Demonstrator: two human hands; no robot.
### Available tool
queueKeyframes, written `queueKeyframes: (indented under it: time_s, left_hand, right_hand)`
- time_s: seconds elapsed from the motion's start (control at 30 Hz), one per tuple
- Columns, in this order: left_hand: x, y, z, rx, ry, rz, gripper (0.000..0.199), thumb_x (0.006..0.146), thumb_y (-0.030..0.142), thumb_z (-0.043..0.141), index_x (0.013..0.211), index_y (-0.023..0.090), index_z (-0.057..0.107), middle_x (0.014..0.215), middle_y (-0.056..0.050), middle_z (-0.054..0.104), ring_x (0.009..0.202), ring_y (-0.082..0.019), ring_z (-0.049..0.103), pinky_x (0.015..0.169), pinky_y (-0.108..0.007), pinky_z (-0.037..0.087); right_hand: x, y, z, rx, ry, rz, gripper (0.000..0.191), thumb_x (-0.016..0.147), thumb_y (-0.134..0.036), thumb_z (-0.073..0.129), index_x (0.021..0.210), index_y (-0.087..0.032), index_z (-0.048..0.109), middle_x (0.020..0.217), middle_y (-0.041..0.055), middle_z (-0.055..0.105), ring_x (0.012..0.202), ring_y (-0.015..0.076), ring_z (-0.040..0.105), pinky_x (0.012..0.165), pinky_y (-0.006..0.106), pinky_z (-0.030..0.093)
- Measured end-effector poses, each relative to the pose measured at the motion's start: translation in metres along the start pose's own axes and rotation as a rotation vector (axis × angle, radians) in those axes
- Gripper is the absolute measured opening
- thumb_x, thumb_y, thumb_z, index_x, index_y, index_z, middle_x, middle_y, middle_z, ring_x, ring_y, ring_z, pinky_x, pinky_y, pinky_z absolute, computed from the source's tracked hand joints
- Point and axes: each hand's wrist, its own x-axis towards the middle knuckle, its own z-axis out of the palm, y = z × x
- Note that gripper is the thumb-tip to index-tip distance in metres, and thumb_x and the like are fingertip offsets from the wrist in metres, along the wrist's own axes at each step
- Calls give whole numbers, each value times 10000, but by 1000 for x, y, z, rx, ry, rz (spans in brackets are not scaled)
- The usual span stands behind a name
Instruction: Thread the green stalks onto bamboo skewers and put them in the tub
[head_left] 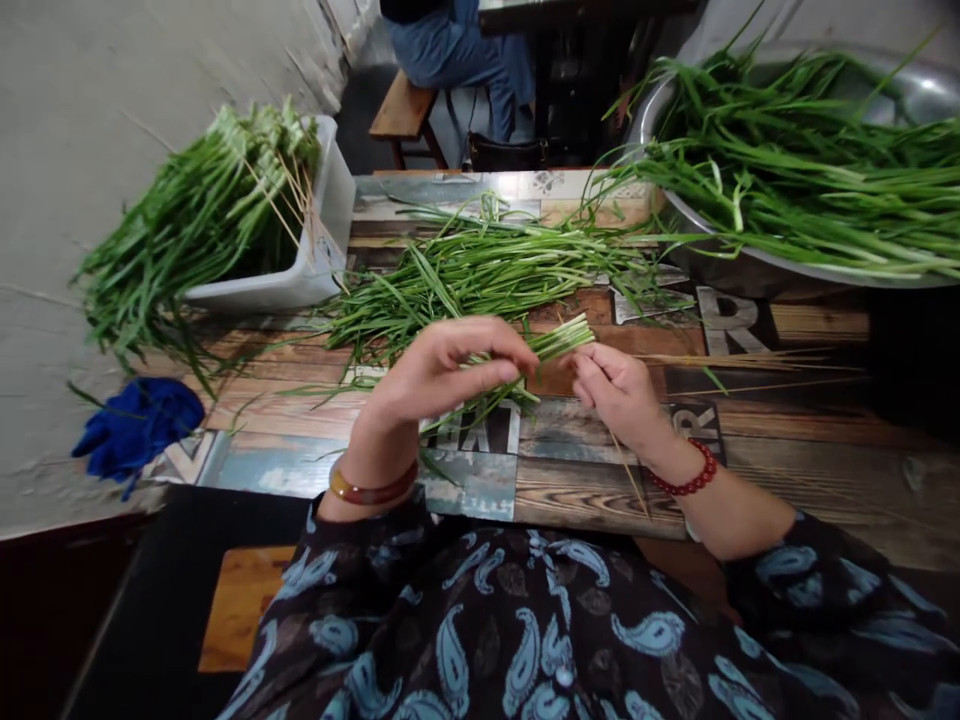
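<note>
My left hand (450,370) curls around a small bunch of green stalks (562,340), whose pale cut ends stick out to the right. Just right of those ends is my right hand (619,392), its fingers pinched together. A thin straw-coloured strand (628,470) slants down from beneath it toward the table's front edge; whether the fingertips hold it is hard to see. Behind both hands a loose pile of long green stalks (495,270) lies across the table. More thin strands (742,360) lie to the right of my right hand.
On the left stands a white bin (330,215) heaped with green bunches (202,200), near a blue glove (142,425). A metal basin (787,270) of long greens (817,170) is at the back right. Beyond the patterned table (585,500), a person (457,50) sits on a bench (403,107).
</note>
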Motion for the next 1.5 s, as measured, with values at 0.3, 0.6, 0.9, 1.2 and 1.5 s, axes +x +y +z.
queueKeyframes:
  time_s: [0.3,0.6,0.9,1.2,1.5]
  left_hand:
    - [-18,-9,52,1064,-293,-127,156,914,132,518,859,144,663,893,-87,651,859,-235,571,724,-360,433]
    - [-27,11,38,920,-276,-41,167,934,202,517,830,170,643,986,-62,673,884,-202,565,803,-350,438]
    - [-20,44,-2,32,403,-113,150,871,325,659,924,185,667,851,-36,710,813,-151,663,809,-320,523]
    - [18,126,-85,132,854,383,156,829,364,729,964,292,697,911,46,673,650,-91,597,556,-245,502]
    - [47,34,-34,329,463,-104,141,805,225,674,877,125,743,673,8,623,597,-67,504,567,-216,381]
  right_hand:
    - [2,-1,5,82,-1,-29,352,933,-462,494,864,-147,636,487,-75,423,419,72,370,448,218,276]
    - [6,6,7,24,35,-89,311,924,-392,465,840,-149,641,471,-64,439,417,89,391,454,223,288]
    - [13,12,5,-113,94,-53,320,891,-358,462,824,-150,696,484,-34,473,487,127,463,508,240,334]
    - [13,20,8,22,70,-39,323,874,-423,502,811,-157,674,487,-53,408,447,108,356,463,242,263]
    - [2,6,8,8,-5,-115,305,949,-387,454,873,-162,646,505,-52,443,450,104,400,466,231,311]
